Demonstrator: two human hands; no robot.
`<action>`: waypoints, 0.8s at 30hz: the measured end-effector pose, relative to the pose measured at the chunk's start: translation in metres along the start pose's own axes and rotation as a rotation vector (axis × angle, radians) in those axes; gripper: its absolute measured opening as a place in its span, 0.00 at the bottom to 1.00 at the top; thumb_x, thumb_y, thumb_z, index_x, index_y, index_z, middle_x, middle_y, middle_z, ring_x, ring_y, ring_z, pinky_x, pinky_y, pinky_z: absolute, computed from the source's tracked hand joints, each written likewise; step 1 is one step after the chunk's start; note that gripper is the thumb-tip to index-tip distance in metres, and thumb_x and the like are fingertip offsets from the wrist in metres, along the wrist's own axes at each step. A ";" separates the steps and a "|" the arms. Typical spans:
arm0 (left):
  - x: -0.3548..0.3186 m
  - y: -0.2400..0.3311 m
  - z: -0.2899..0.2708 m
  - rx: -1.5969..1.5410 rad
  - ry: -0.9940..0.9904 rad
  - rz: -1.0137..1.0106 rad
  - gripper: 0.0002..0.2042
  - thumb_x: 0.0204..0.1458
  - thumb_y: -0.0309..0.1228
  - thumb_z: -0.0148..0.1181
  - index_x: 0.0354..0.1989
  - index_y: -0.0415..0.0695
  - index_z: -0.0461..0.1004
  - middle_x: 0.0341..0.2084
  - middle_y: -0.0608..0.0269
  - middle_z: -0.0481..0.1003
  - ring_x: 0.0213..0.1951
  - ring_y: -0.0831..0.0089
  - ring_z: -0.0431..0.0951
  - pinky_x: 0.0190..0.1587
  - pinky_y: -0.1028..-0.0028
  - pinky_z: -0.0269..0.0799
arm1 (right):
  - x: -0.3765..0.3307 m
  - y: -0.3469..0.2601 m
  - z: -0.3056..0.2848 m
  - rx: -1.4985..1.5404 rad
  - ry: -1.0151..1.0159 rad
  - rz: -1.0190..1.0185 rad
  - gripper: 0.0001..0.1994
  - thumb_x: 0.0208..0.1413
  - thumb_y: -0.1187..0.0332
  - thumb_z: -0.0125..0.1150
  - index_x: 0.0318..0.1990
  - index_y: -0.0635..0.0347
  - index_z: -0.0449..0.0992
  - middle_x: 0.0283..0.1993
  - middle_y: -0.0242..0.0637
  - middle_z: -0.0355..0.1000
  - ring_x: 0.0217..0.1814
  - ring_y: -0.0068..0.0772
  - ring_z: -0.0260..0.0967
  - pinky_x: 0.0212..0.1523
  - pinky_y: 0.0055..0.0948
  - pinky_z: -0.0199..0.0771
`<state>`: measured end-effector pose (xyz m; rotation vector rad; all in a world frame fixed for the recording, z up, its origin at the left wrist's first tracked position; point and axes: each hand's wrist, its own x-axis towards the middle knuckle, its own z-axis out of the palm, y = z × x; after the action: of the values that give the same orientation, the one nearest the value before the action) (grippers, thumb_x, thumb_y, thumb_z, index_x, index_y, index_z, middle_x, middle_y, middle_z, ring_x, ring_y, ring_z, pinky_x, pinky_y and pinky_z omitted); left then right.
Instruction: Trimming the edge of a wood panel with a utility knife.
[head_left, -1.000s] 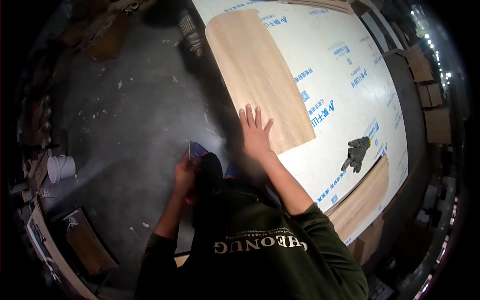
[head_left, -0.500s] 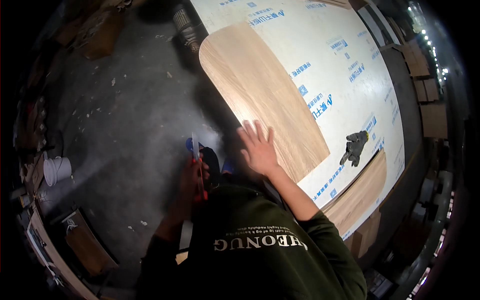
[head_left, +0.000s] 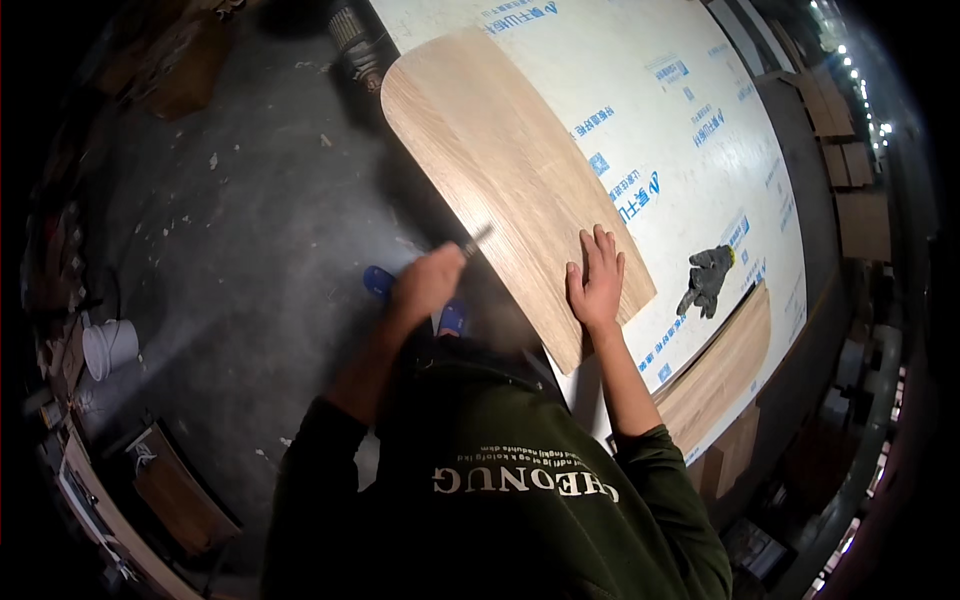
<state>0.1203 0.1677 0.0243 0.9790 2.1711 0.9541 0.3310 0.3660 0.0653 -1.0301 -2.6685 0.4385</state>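
Note:
A long wood-grain board (head_left: 520,170) with rounded far corners lies flat along the left side of a white sheet-topped stack (head_left: 690,165). My right hand (head_left: 600,285) rests on the board near its close end, fingers stretched out and pressed down. At the board's left edge, my left hand (head_left: 430,285) is closed around a narrow-bladed tool (head_left: 478,241). The blade is blurred and points toward the edge; whether it touches cannot be made out. My fist hides the tool's handle, which shows red in the earlier view.
A grey work glove (head_left: 708,280) lies on the white sheet, right of the board. Another wood-grain piece (head_left: 715,375) lies at the near right. A white bucket (head_left: 110,347) stands on the floor at left. Blue shoes (head_left: 452,318) show below my left hand.
My left hand has risen from beside my body to the board's left edge, bringing the tool. My right hand has slid rightward across the board, away from that edge.

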 end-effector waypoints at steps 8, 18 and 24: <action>-0.018 0.011 0.003 -0.031 0.181 0.185 0.08 0.59 0.36 0.49 0.32 0.46 0.68 0.26 0.45 0.72 0.33 0.41 0.73 0.31 0.52 0.68 | 0.000 0.000 0.003 0.010 0.031 0.003 0.27 0.51 0.62 0.55 0.60 0.54 0.67 0.68 0.46 0.57 0.73 0.55 0.47 0.69 0.59 0.42; 0.076 -0.017 -0.069 -0.070 0.154 -0.220 0.11 0.60 0.38 0.46 0.35 0.45 0.72 0.30 0.42 0.74 0.38 0.40 0.73 0.39 0.53 0.69 | 0.001 0.000 0.002 0.000 0.042 0.001 0.27 0.50 0.61 0.55 0.60 0.54 0.67 0.68 0.47 0.57 0.73 0.55 0.47 0.69 0.58 0.43; 0.101 -0.007 -0.092 0.227 0.605 0.145 0.18 0.57 0.31 0.48 0.55 0.58 0.71 0.35 0.53 0.76 0.36 0.48 0.76 0.38 0.54 0.71 | 0.000 -0.002 0.002 -0.001 0.054 0.002 0.27 0.50 0.62 0.55 0.60 0.53 0.67 0.68 0.47 0.57 0.72 0.55 0.48 0.68 0.59 0.44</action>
<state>-0.0062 0.2111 0.0525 1.0611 2.7871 1.2095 0.3291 0.3648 0.0645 -1.0302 -2.6213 0.4036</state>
